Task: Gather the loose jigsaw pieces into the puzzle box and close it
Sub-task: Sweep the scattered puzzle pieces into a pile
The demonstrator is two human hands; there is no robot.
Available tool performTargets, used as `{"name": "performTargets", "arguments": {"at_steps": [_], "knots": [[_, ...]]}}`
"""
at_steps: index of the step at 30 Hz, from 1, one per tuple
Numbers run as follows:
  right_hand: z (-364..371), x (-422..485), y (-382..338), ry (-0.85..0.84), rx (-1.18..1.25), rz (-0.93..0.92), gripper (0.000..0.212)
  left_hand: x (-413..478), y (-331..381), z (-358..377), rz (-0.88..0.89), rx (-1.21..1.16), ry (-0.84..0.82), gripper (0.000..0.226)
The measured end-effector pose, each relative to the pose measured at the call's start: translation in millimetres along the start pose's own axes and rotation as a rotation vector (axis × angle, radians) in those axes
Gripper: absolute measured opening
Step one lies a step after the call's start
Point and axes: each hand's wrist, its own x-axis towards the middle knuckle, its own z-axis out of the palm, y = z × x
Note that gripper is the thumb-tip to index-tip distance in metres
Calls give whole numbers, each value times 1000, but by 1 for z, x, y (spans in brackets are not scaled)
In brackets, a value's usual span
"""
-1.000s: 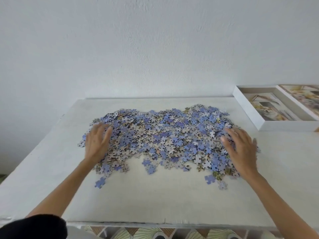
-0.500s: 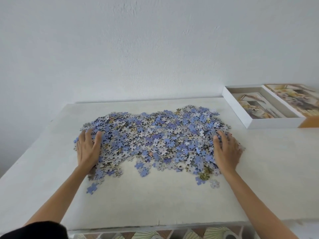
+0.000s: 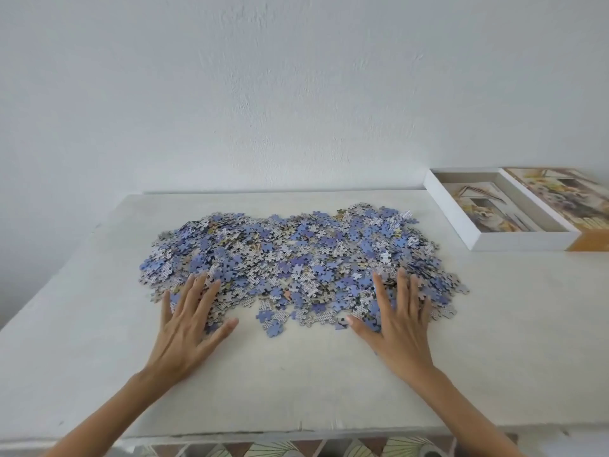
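A wide heap of loose jigsaw pieces (image 3: pixel 296 255), mostly blue and grey, lies spread across the middle of the white table (image 3: pixel 296 384). My left hand (image 3: pixel 188 324) lies flat with spread fingers on the heap's near left edge. My right hand (image 3: pixel 395 321) lies flat on the near right edge, fingers straight and pointing away from me. Neither hand grips anything. The open white puzzle box (image 3: pixel 524 241) stands at the far right of the table, with a picture sheet inside it. Its printed lid (image 3: pixel 566 199) lies right beside it.
A white wall rises directly behind the table. The table's front edge runs close to me, with a patterned surface (image 3: pixel 296 448) showing below it. A few stray pieces (image 3: pixel 272 324) lie just in front of the heap between my hands.
Both hands have slid from the heap's outer sides to its near edge, closer together. The stray pieces near the front have been drawn in towards the heap.
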Motion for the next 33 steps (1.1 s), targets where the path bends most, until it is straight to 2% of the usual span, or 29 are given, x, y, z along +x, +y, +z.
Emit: {"name": "performTargets", "arguments": {"at_steps": [5, 9, 13, 16, 21, 26, 29, 33], "knots": [[11, 20, -4, 86, -57, -10, 86, 22, 9, 0, 16, -18, 53, 83], [4, 27, -4, 129, -7, -19, 90, 37, 15, 1, 71, -36, 109, 75], [-18, 29, 16, 219, 168, 162, 95, 49, 4, -8, -32, -139, 214, 81], [-27, 17, 31, 189, 250, 244, 102, 55, -10, -11, -68, -140, 214, 83], [-9, -8, 9, 34, 83, 98, 103, 70, -16, 0, -54, -117, 166, 82], [11, 4, -10, 93, -68, -51, 93, 89, 1, 11, -21, -125, 150, 85], [13, 22, -13, 127, -56, -44, 83, 99, 15, 12, 22, -130, 159, 84], [-1, 31, -4, 186, 17, -12, 82, 109, 24, 13, 51, -161, 166, 85]]}}
